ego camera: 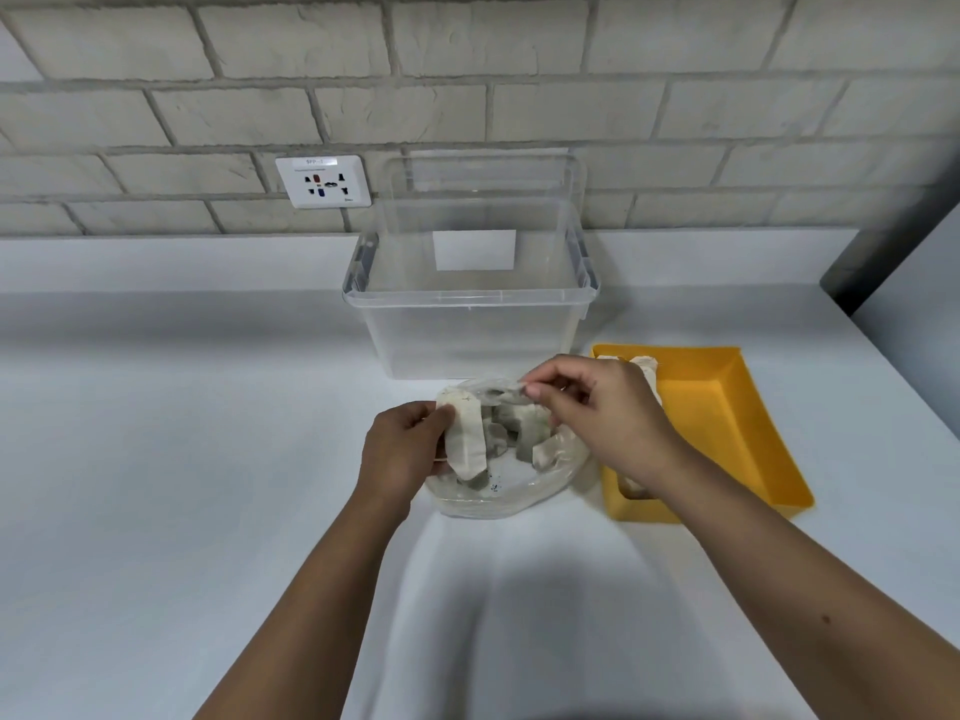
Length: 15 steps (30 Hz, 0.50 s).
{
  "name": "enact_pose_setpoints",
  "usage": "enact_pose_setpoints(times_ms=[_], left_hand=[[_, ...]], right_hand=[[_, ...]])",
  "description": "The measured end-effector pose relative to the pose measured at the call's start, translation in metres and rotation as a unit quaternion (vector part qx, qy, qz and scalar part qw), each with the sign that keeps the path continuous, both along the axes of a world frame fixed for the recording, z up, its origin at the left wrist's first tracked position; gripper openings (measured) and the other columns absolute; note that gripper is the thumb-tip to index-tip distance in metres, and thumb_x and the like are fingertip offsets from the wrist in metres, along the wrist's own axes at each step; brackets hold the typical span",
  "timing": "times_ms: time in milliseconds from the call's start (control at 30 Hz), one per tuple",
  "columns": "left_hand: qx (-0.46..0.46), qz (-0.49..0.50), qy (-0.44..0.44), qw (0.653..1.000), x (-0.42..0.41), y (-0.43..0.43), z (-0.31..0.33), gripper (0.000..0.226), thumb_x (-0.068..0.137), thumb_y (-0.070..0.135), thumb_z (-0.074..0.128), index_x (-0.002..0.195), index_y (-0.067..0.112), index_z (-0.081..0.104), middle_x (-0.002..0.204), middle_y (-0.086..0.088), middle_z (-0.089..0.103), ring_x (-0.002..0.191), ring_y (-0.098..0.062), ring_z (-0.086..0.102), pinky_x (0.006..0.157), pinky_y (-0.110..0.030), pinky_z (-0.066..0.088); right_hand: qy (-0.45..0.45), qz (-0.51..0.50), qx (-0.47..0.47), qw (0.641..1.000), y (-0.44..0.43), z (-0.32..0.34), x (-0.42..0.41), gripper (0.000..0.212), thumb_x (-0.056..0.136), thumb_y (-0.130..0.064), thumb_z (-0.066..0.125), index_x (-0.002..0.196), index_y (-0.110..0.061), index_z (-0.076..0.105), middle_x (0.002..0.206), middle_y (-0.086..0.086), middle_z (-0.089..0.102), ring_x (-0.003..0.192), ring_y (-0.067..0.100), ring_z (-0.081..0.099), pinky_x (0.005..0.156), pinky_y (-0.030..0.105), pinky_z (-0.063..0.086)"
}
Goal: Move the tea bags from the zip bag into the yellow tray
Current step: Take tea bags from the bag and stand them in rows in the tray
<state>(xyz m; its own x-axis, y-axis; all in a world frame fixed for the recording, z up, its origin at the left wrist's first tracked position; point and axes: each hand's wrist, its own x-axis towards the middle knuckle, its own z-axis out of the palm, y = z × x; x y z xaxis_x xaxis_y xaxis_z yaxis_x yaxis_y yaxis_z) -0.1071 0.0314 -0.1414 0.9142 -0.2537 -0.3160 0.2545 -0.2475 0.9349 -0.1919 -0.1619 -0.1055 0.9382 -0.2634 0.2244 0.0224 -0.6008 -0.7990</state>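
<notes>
Lying in a loose heap inside the zip bag (493,498), the tea bags (519,433) show pale through the crumpled clear plastic, and their number is hard to make out. The bag sits on the white counter (182,407), just left of the yellow tray (727,407), with its mouth held wide. The left hand (405,449) grips the bag's left rim with curled fingers; a long tea bag (467,441) lies against them, and whether it is gripped too cannot be told. The right hand (597,418) pinches the far rim between thumb and fingertips. That hand and wrist cover the tray's left side, so only scraps of the tea bags in the tray (644,366) show, at its far corner and near its front wall. Behind the zip bag stands a clear plastic bin (467,324). A wall socket (323,181) is set in the brick wall (519,96). A dark object (883,262) is cut off at the right edge.
</notes>
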Motion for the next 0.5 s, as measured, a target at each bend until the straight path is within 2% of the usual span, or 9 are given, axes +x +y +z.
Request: enact_pose_setpoints(times_ms=[67, 133, 200, 333, 433, 500], left_hand=[[-0.026, -0.007, 0.027, 0.999, -0.004, -0.004, 0.004, 0.019, 0.096, 0.016, 0.061, 0.09, 0.006, 0.076, 0.092, -0.021, 0.075, 0.083, -0.034, 0.074, 0.061, -0.031, 0.06], [-0.047, -0.013, 0.046, 0.998, -0.008, -0.007, 0.008, 0.019, 0.097, 0.016, 0.06, 0.09, 0.006, 0.075, 0.087, -0.019, 0.075, 0.07, -0.025, 0.073, 0.056, -0.027, 0.058], [-0.063, -0.014, 0.058, 0.996, -0.011, -0.009, 0.011, 0.02, 0.098, 0.016, 0.059, 0.09, 0.007, 0.075, 0.081, -0.013, 0.074, 0.062, -0.02, 0.072, 0.054, -0.026, 0.057], [-0.093, -0.011, 0.086, 0.992, -0.011, -0.008, 0.012, 0.025, 0.101, 0.019, 0.055, 0.098, 0.005, 0.075, 0.085, -0.012, 0.077, 0.069, -0.022, 0.075, 0.057, -0.027, 0.058], [-0.105, -0.026, 0.081, 0.991, -0.011, -0.006, 0.012, 0.022, 0.095, 0.023, 0.065, 0.099, 0.005, 0.075, 0.086, -0.013, 0.078, 0.074, -0.024, 0.076, 0.06, -0.026, 0.059], [-0.102, -0.022, 0.063, 0.993, -0.009, -0.004, 0.012, 0.018, 0.091, 0.017, 0.07, 0.101, 0.004, 0.075, 0.087, -0.014, 0.078, 0.074, -0.023, 0.076, 0.061, -0.025, 0.059]], right_hand=[[-0.035, -0.006, -0.002, 0.999, 0.007, -0.002, -0.002, 0.008, 0.088, -0.023, 0.07, 0.094, -0.023, 0.076, 0.078, -0.008, 0.073, 0.065, 0.007, 0.066, 0.064, 0.024, 0.054], [-0.04, 0.015, -0.046, 0.998, 0.013, -0.008, -0.004, 0.011, 0.088, -0.023, 0.07, 0.097, -0.021, 0.077, 0.087, -0.01, 0.074, 0.074, 0.004, 0.067, 0.069, 0.021, 0.053], [-0.028, 0.045, -0.09, 0.995, 0.018, -0.018, -0.005, 0.014, 0.087, -0.022, 0.07, 0.099, -0.02, 0.077, 0.096, -0.009, 0.074, 0.086, 0.004, 0.067, 0.078, 0.025, 0.054], [-0.019, 0.064, -0.128, 0.989, 0.022, -0.028, -0.004, 0.015, 0.088, -0.023, 0.069, 0.1, -0.02, 0.077, 0.101, -0.009, 0.073, 0.091, 0.007, 0.067, 0.081, 0.032, 0.054], [-0.019, 0.069, -0.144, 0.987, 0.025, -0.027, 0.001, 0.015, 0.089, -0.026, 0.068, 0.099, -0.021, 0.076, 0.1, -0.01, 0.073, 0.089, 0.008, 0.066, 0.079, 0.032, 0.054], [-0.012, 0.075, -0.147, 0.986, 0.027, -0.026, 0.005, 0.015, 0.088, -0.028, 0.068, 0.099, -0.021, 0.076, 0.1, -0.01, 0.073, 0.087, 0.008, 0.066, 0.078, 0.031, 0.054]])
